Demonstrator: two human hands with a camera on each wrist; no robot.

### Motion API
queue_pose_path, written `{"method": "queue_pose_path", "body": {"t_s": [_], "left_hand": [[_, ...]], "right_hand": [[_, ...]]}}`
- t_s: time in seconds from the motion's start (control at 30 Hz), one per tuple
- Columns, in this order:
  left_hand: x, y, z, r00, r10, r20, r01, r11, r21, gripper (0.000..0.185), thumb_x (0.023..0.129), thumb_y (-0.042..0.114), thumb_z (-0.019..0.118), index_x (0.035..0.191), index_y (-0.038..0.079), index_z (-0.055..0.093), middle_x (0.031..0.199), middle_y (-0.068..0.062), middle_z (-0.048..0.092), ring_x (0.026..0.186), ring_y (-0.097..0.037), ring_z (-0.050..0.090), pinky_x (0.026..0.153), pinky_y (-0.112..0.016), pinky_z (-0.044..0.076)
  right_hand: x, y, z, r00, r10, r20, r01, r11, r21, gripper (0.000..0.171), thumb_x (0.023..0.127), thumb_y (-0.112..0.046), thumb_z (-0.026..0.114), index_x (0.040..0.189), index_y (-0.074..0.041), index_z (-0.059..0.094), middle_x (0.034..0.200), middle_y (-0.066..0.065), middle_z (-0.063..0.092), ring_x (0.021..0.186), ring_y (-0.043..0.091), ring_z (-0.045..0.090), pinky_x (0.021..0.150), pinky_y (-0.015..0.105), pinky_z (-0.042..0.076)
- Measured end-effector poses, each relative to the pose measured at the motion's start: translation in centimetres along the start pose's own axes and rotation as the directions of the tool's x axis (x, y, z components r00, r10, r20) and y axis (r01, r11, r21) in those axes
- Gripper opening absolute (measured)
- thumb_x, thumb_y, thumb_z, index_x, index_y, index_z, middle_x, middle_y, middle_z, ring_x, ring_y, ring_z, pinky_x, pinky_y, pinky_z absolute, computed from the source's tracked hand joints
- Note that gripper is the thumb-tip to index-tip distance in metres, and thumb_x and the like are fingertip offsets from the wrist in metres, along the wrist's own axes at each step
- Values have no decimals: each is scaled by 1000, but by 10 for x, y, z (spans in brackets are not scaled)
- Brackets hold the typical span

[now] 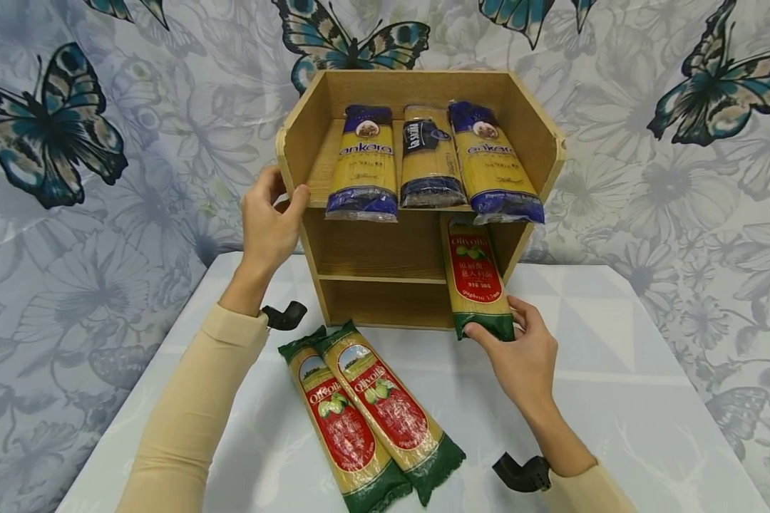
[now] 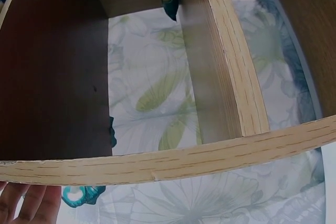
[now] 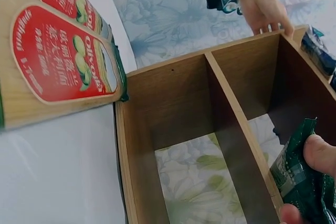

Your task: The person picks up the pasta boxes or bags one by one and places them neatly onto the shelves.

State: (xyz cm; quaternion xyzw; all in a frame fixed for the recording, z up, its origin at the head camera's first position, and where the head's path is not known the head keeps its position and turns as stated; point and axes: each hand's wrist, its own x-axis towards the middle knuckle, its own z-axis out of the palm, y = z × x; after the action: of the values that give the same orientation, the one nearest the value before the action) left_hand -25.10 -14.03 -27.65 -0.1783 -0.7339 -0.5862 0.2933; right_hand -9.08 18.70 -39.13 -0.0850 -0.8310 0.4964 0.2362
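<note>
— Wooden shelf unit [image 1: 417, 92]: left hand [image 1: 266, 224] clasps its side wall, fingers curled over the edge. Right hand [image 1: 520, 353] pinches the spaghetti pack [image 1: 475, 278], half inside the middle shelf.

— Better slide it in straight. Contents?

— Top shelf: three blue packs [image 1: 430, 160]. Bottom shelf empty. Two packs [image 1: 366, 413] on the counter [image 1: 616, 399].

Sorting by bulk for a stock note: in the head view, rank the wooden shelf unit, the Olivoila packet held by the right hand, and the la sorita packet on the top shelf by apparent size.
1. Wooden shelf unit, clearly largest.
2. Olivoila packet pinched by the right hand; its top is hidden behind the upper shelf, so it may be longer than it shows.
3. la sorita packet, which looks smallest, though it lies farther from the camera.
</note>
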Motion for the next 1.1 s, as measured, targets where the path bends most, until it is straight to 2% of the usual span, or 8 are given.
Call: {"method": "queue_pose_path", "body": {"t_s": [0.33,0.47,0.6,0.67,0.77,0.87,1.0,1.1], "left_hand": [[0,-2,2,1000,-8,0,8,1000,19,33,95,1,62,128,-5,63,112,-18,68,103,-19,66,87,-30,57],[0,-1,2,1000,-18,-7,18,999,29,32,95,-1,60,126,-8,62,111,-21,67,103,-21,66,87,-31,57],[0,0,2,1000,-19,-15,20,1000,24,31,95,-2,59,125,-9,62,109,-21,67,101,-20,66,85,-30,56],[0,-1,2,1000,-20,-18,20,1000,21,31,95,-1,59,125,-8,63,110,-21,67,100,-17,66,85,-29,56],[0,1,1,1000,-20,-20,21,1000,15,31,95,-2,59,125,-8,62,110,-21,67,99,-14,65,85,-31,56],[-2,8,2,1000,-22,-21,23,1000,9,31,95,-3,58,124,-10,62,110,-22,67,100,-17,65,85,-32,56],[-7,26,3,1000,-22,-17,22,1000,15,30,94,-4,58,123,-12,61,109,-22,67,103,-24,66,87,-33,56],[-10,35,3,1000,-23,-14,23,999,27,30,95,-3,57,123,-13,61,110,-23,67,104,-26,66,87,-33,57]], "right_hand": [[12,3,4,999,-42,-26,40,998,-46,79,79,-37,89,140,0,55,122,21,66,87,34,73,61,14,50],[6,2,-1,993,-95,-71,89,993,-84,66,81,-30,89,135,-5,62,106,17,70,65,22,66,52,19,46],[-5,2,-10,990,-102,-97,96,993,-69,54,83,-23,87,131,-9,67,100,14,73,55,10,60,47,21,45],[-10,1,-14,993,-76,-93,73,997,-31,50,84,-21,86,130,-12,67,101,12,73,54,8,63,47,21,48],[-17,-2,-19,998,-18,-66,21,999,46,42,86,-19,84,125,-14,68,101,9,74,52,12,66,48,23,52],[-24,-7,-22,999,43,-16,-40,991,131,36,87,-19,83,120,-12,69,100,9,73,53,18,67,50,27,54],[-27,-11,-22,988,125,88,-144,956,257,31,89,-18,81,115,-5,70,95,10,75,56,25,68,50,31,56],[-26,-12,-19,974,128,186,-189,913,361,31,91,-13,78,115,4,70,94,15,75,61,29,70,56,35,60]]}}
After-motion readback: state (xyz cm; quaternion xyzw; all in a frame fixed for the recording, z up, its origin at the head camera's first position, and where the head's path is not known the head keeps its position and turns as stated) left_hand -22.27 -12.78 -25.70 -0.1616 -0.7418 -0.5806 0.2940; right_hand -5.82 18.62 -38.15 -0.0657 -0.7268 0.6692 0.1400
